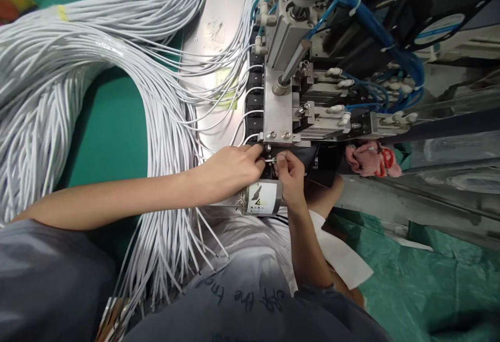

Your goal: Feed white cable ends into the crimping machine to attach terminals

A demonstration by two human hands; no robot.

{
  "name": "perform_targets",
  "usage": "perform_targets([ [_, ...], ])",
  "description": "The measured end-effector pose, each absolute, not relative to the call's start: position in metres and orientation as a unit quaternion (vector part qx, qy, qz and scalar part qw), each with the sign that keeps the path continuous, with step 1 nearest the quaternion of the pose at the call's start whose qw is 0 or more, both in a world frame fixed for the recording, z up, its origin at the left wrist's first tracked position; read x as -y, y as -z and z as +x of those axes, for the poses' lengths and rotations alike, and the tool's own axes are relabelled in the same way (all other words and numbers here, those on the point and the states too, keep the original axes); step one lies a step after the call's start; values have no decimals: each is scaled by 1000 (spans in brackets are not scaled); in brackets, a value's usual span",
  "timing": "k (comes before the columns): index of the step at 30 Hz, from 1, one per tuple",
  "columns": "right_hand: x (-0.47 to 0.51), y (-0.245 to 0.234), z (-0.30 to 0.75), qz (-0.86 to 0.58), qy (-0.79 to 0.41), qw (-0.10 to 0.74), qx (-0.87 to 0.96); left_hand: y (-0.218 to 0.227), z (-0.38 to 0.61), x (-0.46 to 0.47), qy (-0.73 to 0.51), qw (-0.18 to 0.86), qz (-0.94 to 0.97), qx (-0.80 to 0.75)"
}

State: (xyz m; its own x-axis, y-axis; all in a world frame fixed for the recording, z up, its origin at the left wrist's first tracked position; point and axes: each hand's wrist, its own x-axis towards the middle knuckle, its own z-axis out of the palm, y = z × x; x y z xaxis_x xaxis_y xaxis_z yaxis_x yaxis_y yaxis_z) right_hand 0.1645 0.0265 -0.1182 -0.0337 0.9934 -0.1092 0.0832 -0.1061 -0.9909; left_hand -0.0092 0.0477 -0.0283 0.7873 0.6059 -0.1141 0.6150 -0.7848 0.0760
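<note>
Just below the front end of the machine, my two hands are close together. My left hand [240,169] is closed, thumb and fingers pinched around a white cable whose short end [270,161] shows in the gap between the hands. From the right, my right hand [291,175] pinches the tip of that same end; the exact shape of the tip is too small to make out. Directly above the hands is the metal clamp plate [278,110] of the machine, with white cables entering a row of black blocks [255,100] on its left side.
A large bundle of white cables [128,60] covers the green table [113,123] on the left. Pneumatic cylinders [287,32] and blue air hoses [385,39] rise above the hands. A labelled metal part [262,198] sits below them. A pink cloth [367,159] lies at right.
</note>
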Motion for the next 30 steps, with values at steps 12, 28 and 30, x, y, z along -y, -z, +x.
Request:
perform_targets([
  [12, 18, 73, 160, -619, -251, 519, 534, 18, -16, -46, 67, 21, 900, -430],
  [28, 76, 105, 66, -429, -713, 278, 480, 6, -13, -41, -45, 79, 918, -385],
  [30, 79, 99, 69, -443, -664, 281, 533, 9, -8, -30, -76, 151, 939, -301],
])
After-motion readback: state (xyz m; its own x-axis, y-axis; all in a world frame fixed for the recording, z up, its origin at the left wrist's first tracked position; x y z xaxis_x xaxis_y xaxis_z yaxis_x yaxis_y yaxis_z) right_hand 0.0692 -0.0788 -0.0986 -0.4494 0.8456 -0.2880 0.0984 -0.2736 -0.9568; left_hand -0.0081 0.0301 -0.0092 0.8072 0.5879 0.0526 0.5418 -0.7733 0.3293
